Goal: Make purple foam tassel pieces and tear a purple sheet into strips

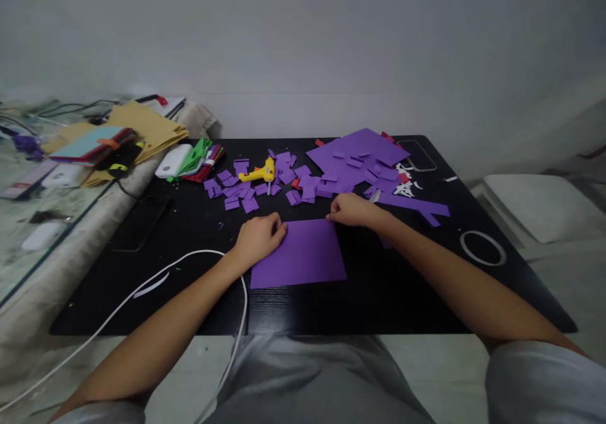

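On the black table (293, 313) in front of me, a purple sheet (303, 260) lies flat near the front edge. The person's hands are apart, one at each far corner: the left hand (258, 241) rests on its left corner, thumb on the surface, though I can't tell whether it pinches the paper; the right hand (353, 211) has thumb and finger closed on the right corner. Beyond them, a yellow hot glue gun (268, 170) sits among small folded purple pieces (231, 204), with a larger purple sheet (357, 143) behind to the right. A forked purple strip (411, 204) lies just beside the right hand. A white cable (245, 307) passes beneath the left forearm.
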Available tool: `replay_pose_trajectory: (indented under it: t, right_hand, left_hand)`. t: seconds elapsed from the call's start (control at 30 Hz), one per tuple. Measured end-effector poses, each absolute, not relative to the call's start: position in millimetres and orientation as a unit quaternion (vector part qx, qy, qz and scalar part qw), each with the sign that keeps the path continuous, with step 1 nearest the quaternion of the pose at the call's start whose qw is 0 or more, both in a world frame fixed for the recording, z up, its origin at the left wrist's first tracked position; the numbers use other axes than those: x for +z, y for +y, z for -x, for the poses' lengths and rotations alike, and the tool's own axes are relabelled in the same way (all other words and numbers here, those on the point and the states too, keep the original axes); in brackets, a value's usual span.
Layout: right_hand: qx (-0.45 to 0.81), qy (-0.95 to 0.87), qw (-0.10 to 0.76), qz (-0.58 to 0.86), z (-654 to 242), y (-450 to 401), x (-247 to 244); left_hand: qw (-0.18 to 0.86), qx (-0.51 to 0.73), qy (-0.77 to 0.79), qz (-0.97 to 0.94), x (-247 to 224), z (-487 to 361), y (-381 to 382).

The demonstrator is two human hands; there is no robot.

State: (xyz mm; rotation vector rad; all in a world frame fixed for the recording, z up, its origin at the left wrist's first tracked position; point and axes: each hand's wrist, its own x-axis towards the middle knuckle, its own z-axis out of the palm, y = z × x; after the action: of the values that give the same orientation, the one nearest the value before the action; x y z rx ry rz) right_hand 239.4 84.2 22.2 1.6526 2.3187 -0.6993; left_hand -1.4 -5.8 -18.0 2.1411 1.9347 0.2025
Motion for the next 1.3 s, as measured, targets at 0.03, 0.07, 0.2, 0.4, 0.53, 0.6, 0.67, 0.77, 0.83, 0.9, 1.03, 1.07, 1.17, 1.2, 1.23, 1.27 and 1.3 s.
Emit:
replay_pose_trajectory:
  t: [0.03,0.07,0.2,0.4,0.53,0.6,0.67,0.77,0.83,0.9,1.03,1.07,1.17,1.2,1.23,1.27,1.3]
  right_hand:
    - [-0.239,0.787,0.108,-0.558,-241,85,23]
    - [-0.239,0.788,0.112,-0.556,-242,85,23]
    - [-0.235,0.787,0.124,-0.556,-244,85,26]
    - [-0.199,0.784,0.123,-0.575,-244,78,36]
    - [-0.148,0.792,0.007,-0.592,-238,55,28]
    - [-0.146,0.844,-0.064,-0.512,-233,38,17]
    - [-0.142,0.890,-0.080,-0.425,-227,21,4]
    - [-0.118,0.906,-0.083,-0.398,-223,6,-13]
    - [-0.107,0.906,-0.096,-0.399,-223,3,-19]
    - [-0.105,0.903,-0.107,-0.402,-224,2,-20]
    - [-0.111,0.900,-0.112,-0.407,-225,1,-20]
    - [-0.111,0.899,-0.113,-0.408,-225,1,-20]
    - [-0.111,0.899,-0.120,-0.406,-224,0,-22]
    - [-0.112,0.899,-0.122,-0.405,-224,0,-23]
    - [-0.113,0.899,-0.124,-0.404,-223,0,-23]
    - [-0.115,0.899,-0.124,-0.404,-223,0,-24]
    - [-0.117,0.898,-0.124,-0.406,-223,1,-25]
  left_hand:
    - [0.124,0.070,0.663,-0.735,-18,1,-6]
    - [0.124,0.070,0.664,-0.734,-17,1,-6]
    - [0.132,0.063,0.668,-0.729,-16,0,-5]
    - [0.147,0.072,0.669,-0.725,-16,3,-5]
    - [0.169,0.059,0.662,-0.728,-10,8,0]
    - [0.176,0.036,0.661,-0.728,-5,8,5]
    - [0.175,0.017,0.663,-0.728,0,3,10]
    - [0.187,0.023,0.659,-0.728,3,-13,18]
    - [0.196,0.031,0.663,-0.722,2,-25,22]
    - [0.191,0.036,0.670,-0.716,0,-35,24]
    - [0.199,0.043,0.676,-0.708,-1,-36,28]
    - [0.207,0.044,0.674,-0.707,-1,-33,29]
    - [0.242,0.043,0.663,-0.707,0,-20,30]
    - [0.254,0.043,0.658,-0.708,-1,-15,31]
    - [0.263,0.045,0.654,-0.707,-1,-10,31]
    - [0.272,0.047,0.652,-0.706,-3,-5,31]
    - [0.279,0.049,0.651,-0.704,-4,0,30]
